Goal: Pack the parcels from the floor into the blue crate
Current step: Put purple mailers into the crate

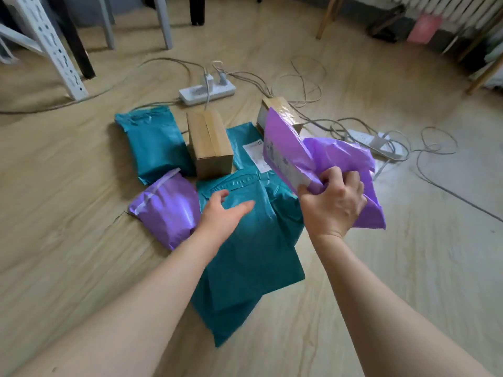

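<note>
Several parcels lie on the wooden floor. My right hand (333,204) grips a crumpled purple mailer bag (321,161) and holds it lifted above the pile. My left hand (221,214) hovers with fingers spread over a large teal mailer (253,254). A second purple mailer (167,210) lies to the left of that hand. Behind it rest another teal mailer (155,144) and a cardboard box (209,144). A smaller box (280,111) stands behind the lifted bag. No blue crate is in view.
A white power strip (206,92) with plugs and loose cables lies just behind the parcels. A second strip (373,142) and more cables trail to the right. Table and chair legs (68,58) stand at the back left, wooden legs at the back right.
</note>
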The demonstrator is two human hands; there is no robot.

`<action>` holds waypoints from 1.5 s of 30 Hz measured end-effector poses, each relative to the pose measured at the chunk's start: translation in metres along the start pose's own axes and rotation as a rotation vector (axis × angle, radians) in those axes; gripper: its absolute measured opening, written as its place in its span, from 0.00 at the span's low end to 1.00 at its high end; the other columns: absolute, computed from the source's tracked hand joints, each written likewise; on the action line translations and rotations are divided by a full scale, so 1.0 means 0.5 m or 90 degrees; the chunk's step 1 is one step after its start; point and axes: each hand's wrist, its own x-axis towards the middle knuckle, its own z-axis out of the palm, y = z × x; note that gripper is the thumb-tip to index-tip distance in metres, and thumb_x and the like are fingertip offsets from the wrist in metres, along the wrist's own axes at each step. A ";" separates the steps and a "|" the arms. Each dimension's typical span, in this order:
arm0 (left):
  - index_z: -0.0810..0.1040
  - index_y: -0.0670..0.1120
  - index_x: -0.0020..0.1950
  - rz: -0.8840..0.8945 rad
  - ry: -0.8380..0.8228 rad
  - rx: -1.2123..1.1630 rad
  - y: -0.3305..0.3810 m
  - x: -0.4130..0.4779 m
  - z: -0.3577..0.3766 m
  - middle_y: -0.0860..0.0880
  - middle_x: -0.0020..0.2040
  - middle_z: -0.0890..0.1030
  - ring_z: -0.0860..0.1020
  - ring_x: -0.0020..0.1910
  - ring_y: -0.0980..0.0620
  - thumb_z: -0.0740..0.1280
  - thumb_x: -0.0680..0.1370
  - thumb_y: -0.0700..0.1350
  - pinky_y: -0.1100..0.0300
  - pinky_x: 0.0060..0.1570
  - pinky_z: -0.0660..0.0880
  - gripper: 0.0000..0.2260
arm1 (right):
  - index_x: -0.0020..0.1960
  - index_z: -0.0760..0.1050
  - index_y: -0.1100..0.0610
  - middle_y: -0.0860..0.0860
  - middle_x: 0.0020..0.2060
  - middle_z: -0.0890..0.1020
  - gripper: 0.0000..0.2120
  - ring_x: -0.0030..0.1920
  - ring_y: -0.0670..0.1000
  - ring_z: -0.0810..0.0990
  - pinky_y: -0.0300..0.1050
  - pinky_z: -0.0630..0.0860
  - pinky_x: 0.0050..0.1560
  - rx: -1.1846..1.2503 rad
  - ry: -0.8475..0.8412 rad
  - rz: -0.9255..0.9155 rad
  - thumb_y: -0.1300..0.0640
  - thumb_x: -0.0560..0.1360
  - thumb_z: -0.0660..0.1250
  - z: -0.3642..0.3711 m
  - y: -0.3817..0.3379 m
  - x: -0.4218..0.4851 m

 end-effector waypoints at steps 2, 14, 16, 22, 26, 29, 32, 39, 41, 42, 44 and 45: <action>0.69 0.49 0.67 -0.018 0.004 -0.087 0.014 -0.005 -0.040 0.50 0.66 0.71 0.71 0.63 0.52 0.71 0.73 0.52 0.61 0.58 0.65 0.25 | 0.40 0.75 0.58 0.57 0.42 0.76 0.10 0.46 0.61 0.74 0.53 0.69 0.51 0.005 0.045 -0.092 0.54 0.62 0.71 -0.017 -0.055 -0.008; 0.79 0.49 0.48 -0.094 -0.063 -0.597 -0.032 -0.145 -0.372 0.52 0.35 0.84 0.82 0.31 0.56 0.71 0.68 0.53 0.59 0.38 0.78 0.13 | 0.27 0.63 0.53 0.45 0.24 0.64 0.23 0.28 0.46 0.63 0.40 0.59 0.31 0.368 -0.502 -0.082 0.46 0.66 0.75 -0.062 -0.324 -0.217; 0.79 0.46 0.52 -0.082 -0.049 -0.645 -0.054 -0.194 -0.438 0.47 0.41 0.85 0.84 0.38 0.53 0.68 0.70 0.50 0.58 0.44 0.81 0.13 | 0.29 0.63 0.54 0.47 0.25 0.63 0.24 0.29 0.47 0.61 0.42 0.58 0.31 0.404 -0.577 -0.052 0.39 0.69 0.71 -0.067 -0.369 -0.269; 0.79 0.46 0.48 -0.068 0.132 -0.654 -0.099 -0.366 -0.624 0.47 0.40 0.85 0.84 0.35 0.50 0.66 0.75 0.45 0.58 0.39 0.79 0.05 | 0.33 0.76 0.62 0.54 0.27 0.75 0.27 0.31 0.48 0.70 0.43 0.64 0.35 0.455 -0.585 0.118 0.39 0.76 0.60 -0.111 -0.510 -0.402; 0.79 0.47 0.45 -0.033 0.213 -0.665 -0.123 -0.494 -0.707 0.47 0.37 0.84 0.83 0.32 0.50 0.63 0.76 0.46 0.55 0.42 0.75 0.06 | 0.26 0.68 0.58 0.49 0.20 0.69 0.20 0.28 0.51 0.66 0.43 0.61 0.30 0.484 -0.661 0.150 0.50 0.70 0.71 -0.170 -0.578 -0.499; 0.79 0.46 0.47 0.001 0.270 -0.694 -0.143 -0.592 -0.752 0.47 0.37 0.84 0.83 0.33 0.49 0.62 0.76 0.48 0.56 0.42 0.75 0.09 | 0.30 0.72 0.59 0.50 0.24 0.72 0.13 0.26 0.49 0.66 0.40 0.60 0.27 0.561 -0.753 0.277 0.57 0.69 0.73 -0.235 -0.622 -0.559; 0.78 0.47 0.46 0.035 0.343 -0.713 -0.159 -0.696 -0.806 0.49 0.34 0.84 0.82 0.29 0.52 0.61 0.77 0.49 0.58 0.39 0.73 0.09 | 0.37 0.78 0.60 0.51 0.26 0.76 0.10 0.25 0.51 0.73 0.37 0.67 0.27 0.611 -0.892 0.381 0.53 0.71 0.69 -0.289 -0.649 -0.606; 0.79 0.45 0.44 -0.018 0.321 -0.656 -0.143 -0.901 -0.875 0.46 0.33 0.84 0.82 0.29 0.50 0.62 0.77 0.47 0.56 0.40 0.73 0.09 | 0.32 0.73 0.58 0.52 0.25 0.77 0.23 0.29 0.56 0.76 0.41 0.72 0.31 0.661 -1.087 0.116 0.60 0.83 0.52 -0.472 -0.714 -0.732; 0.79 0.46 0.44 -0.002 0.328 -0.648 -0.137 -0.947 -0.886 0.46 0.34 0.84 0.82 0.29 0.50 0.62 0.76 0.47 0.56 0.41 0.73 0.08 | 0.41 0.73 0.58 0.49 0.24 0.80 0.17 0.24 0.49 0.80 0.36 0.75 0.27 0.631 -1.177 0.029 0.63 0.83 0.50 -0.541 -0.736 -0.768; 0.79 0.46 0.44 0.004 0.341 -0.648 -0.136 -0.971 -0.894 0.47 0.33 0.84 0.82 0.29 0.50 0.63 0.76 0.47 0.57 0.40 0.74 0.08 | 0.46 0.74 0.59 0.50 0.25 0.82 0.13 0.27 0.48 0.82 0.36 0.77 0.31 0.550 -1.249 -0.050 0.61 0.82 0.52 -0.566 -0.736 -0.785; 0.79 0.46 0.44 0.015 0.375 -0.657 -0.137 -1.022 -0.910 0.47 0.33 0.84 0.81 0.31 0.49 0.64 0.75 0.47 0.58 0.40 0.74 0.07 | 0.57 0.76 0.58 0.54 0.39 0.86 0.18 0.40 0.52 0.85 0.42 0.77 0.45 0.483 -1.319 -0.098 0.47 0.80 0.55 -0.623 -0.758 -0.821; 0.79 0.45 0.44 0.021 0.395 -0.665 -0.140 -1.046 -0.918 0.47 0.33 0.84 0.81 0.32 0.49 0.65 0.75 0.47 0.58 0.39 0.74 0.06 | 0.62 0.75 0.56 0.56 0.48 0.85 0.26 0.48 0.53 0.84 0.46 0.75 0.52 0.545 -1.312 -0.026 0.38 0.78 0.52 -0.629 -0.778 -0.835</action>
